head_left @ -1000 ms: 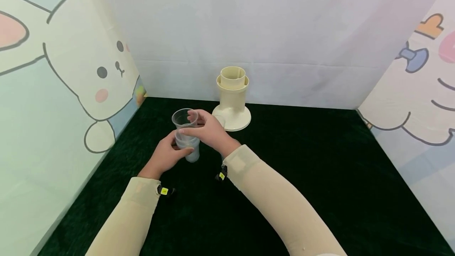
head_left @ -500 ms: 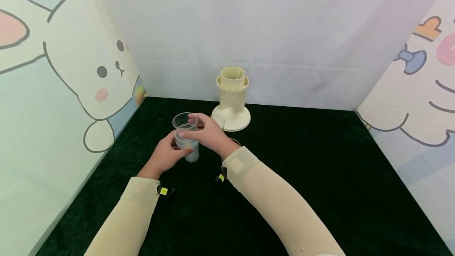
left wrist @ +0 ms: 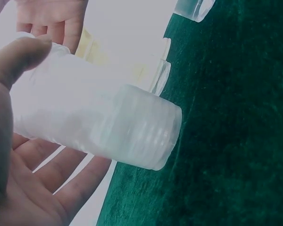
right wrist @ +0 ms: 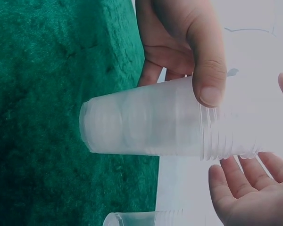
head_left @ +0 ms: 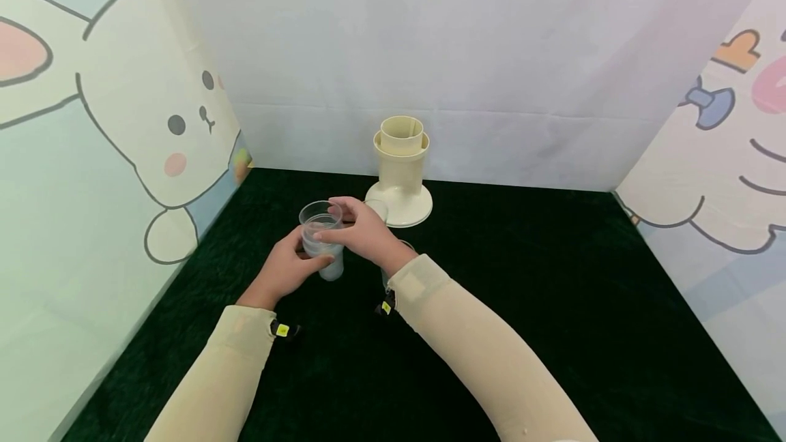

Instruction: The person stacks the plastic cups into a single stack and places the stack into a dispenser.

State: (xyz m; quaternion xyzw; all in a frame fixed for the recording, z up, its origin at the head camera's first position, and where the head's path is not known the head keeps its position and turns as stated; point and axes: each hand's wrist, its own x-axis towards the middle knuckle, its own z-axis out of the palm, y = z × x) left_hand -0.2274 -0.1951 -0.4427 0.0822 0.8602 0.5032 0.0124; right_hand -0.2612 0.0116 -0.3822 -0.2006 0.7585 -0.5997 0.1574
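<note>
My left hand [head_left: 284,271] holds a stack of clear plastic cups [left wrist: 141,127] upright above the green cloth, its thumb on one side and fingers on the other. My right hand [head_left: 365,230] grips the top plastic cup [head_left: 312,213] near its rim, thumb in front and fingers at the far side. That cup sits inside the stack, with its rim a little above the others. Several stacked rims [right wrist: 212,136] show in the right wrist view, where the mouth end is washed out by bright light.
Behind the hands stands a cream plastic cylinder [head_left: 401,172] with a wide round base. Another clear cup [head_left: 376,209] is beside that base, partly hidden by the right hand. One more cup [head_left: 405,244] shows behind the right wrist. Printed cloth walls enclose the green table [head_left: 522,278].
The right hand has moved slightly down with the top cup, which has sunk deeper into the stack. The left hand has stayed almost still.
</note>
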